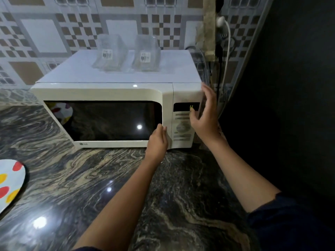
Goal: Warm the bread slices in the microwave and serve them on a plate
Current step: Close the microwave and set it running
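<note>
A white microwave (112, 93) stands on the dark marbled counter, its door closed. The dark window (112, 120) reflects a spotted plate; no bread shows. My left hand (157, 142) rests with fingers together against the door's right edge. My right hand (204, 116) is spread open around the microwave's right front corner, thumb by the control panel (182, 127). The display (184, 107) shows faint green digits. A white plate with red and yellow dots (9, 183) lies at the left edge of the counter.
Two clear plastic containers (108, 53) (146, 53) sit on top of the microwave. Cables and a white plug (221, 21) hang at the wall to the right. A dark surface (290, 87) closes off the right side. The counter (90, 178) stretches in front.
</note>
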`<action>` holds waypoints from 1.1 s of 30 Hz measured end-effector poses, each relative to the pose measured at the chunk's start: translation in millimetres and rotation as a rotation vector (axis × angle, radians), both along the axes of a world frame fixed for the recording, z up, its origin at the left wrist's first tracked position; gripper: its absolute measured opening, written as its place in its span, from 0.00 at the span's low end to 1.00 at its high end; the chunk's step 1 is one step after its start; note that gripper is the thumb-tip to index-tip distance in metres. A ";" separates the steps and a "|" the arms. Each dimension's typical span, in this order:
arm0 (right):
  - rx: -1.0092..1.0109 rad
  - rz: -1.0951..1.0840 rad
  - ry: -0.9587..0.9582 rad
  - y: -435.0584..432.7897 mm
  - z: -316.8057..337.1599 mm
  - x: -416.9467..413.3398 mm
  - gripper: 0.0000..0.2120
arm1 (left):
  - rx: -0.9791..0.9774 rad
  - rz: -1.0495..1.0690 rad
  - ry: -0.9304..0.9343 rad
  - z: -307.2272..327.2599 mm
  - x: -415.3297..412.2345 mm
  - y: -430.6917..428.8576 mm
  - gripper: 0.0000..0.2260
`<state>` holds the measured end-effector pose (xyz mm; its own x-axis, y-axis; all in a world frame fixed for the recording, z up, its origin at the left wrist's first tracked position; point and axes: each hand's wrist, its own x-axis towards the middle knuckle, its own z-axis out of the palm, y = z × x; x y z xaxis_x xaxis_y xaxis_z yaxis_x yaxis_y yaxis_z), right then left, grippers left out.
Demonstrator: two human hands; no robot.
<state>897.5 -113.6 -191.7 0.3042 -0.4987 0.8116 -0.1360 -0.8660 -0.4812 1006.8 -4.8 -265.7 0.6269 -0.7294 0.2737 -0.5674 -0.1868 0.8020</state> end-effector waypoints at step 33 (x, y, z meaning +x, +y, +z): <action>0.528 0.076 0.267 -20.6 -102.2 -3.0 0.46 | -0.078 0.112 0.033 -28.9 -6.7 -5.5 0.09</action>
<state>894.5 -134.2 -293.8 0.5140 -0.7829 0.3506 -0.2582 -0.5309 -0.8071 1000.1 -10.3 -294.7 0.7132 -0.6312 0.3048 -0.5193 -0.1838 0.8346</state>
